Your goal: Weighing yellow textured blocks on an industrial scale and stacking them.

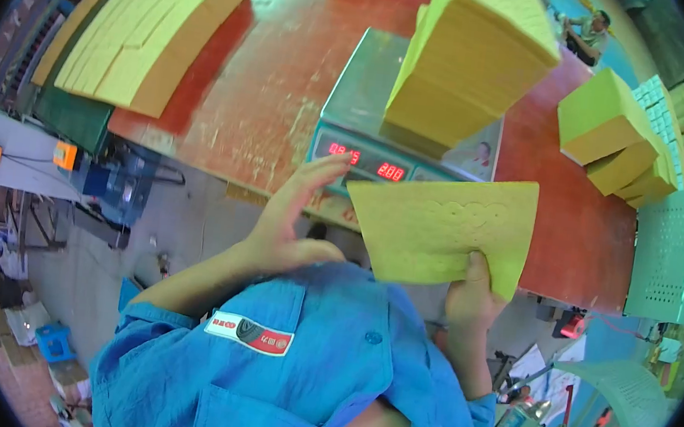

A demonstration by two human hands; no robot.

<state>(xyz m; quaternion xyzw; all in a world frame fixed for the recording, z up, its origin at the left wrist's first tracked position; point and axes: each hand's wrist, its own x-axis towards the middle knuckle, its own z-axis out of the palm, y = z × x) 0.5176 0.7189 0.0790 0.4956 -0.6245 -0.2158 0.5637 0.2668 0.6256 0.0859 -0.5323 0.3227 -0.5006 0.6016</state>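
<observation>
My right hand [474,301] grips a sheaf of yellow paper sheets [444,233] by its lower right corner, thumb on top. An embossed wavy pattern runs across the upper sheet. My left hand [298,219] is off the paper, fingers stretched out and thumb apart, just in front of a digital scale [354,94]. Red digits glow on the scale's front panel, partly covered by my left fingertips. On the scale's metal plate stands a tall stack of yellow paper [465,76].
The scale stands on a worn red table [264,80]. Long rows of yellow paper stacks [157,27] lie at the far left. More yellow bundles [609,129] sit at the right, by a perforated green panel [675,257]. A person [587,35] sits in the far background.
</observation>
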